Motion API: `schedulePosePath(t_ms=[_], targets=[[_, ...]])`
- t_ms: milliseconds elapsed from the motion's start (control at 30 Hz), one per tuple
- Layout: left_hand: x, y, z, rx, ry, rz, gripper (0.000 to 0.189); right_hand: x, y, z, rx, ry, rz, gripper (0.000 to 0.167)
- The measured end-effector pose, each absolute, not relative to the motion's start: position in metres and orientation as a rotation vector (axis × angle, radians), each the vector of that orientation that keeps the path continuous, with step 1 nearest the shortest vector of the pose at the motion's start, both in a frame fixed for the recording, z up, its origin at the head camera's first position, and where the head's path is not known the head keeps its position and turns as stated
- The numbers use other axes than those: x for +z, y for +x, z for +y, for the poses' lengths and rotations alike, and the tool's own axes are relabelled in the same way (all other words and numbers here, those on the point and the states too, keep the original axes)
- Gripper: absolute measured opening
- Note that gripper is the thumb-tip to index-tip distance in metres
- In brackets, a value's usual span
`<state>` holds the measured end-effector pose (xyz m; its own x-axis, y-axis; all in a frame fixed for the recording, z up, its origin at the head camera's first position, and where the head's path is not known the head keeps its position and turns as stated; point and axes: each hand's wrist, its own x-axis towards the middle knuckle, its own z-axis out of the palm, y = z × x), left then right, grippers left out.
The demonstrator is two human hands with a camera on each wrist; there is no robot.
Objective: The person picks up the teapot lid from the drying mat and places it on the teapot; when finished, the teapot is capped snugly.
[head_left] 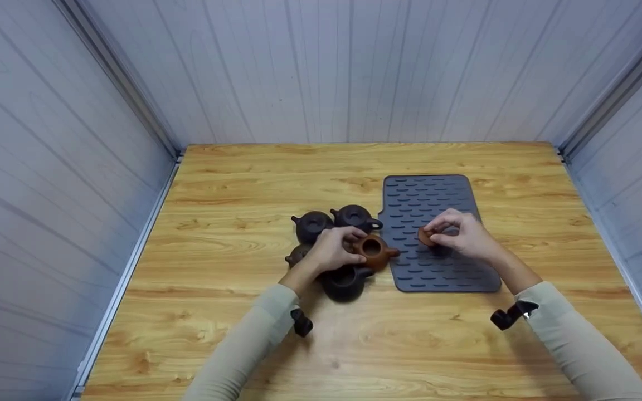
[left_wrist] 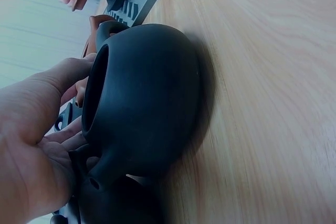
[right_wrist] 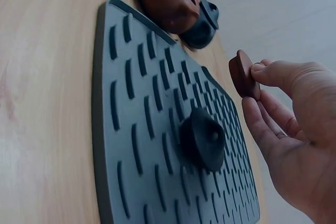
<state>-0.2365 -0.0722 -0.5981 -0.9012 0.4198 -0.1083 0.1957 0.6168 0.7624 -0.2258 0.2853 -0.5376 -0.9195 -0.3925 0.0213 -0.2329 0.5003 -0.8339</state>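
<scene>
An orange-brown teapot [head_left: 375, 257] without its lid stands at the mat's left edge. My left hand [head_left: 333, 249] grips it from the left, thumb on the near side and fingers on the far side. My right hand [head_left: 466, 236] pinches a matching brown lid [right_wrist: 242, 76] between thumb and fingers, raised above the grey ribbed mat [head_left: 435, 195]. Below it a black lid [right_wrist: 203, 140] lies on the mat. Close in front of my left hand is a lidless black teapot [left_wrist: 149, 98], its opening visible in the left wrist view.
Two lidded dark teapots, one behind left [head_left: 311, 225] and one behind right [head_left: 354, 216], stand beyond my left hand. Another dark teapot [head_left: 297, 254] is partly hidden by that hand. The wooden table [head_left: 232, 195] meets pale panel walls at the back and sides.
</scene>
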Motion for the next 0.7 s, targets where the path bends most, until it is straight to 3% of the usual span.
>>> schedulePosePath(t_ms=[700], targets=[[-0.596, -0.235, -0.072, 1.147, 0.501, 2.565, 0.052, -0.53, -0.225, 0.239, -1.317, -0.702, 2.485, 0.014]])
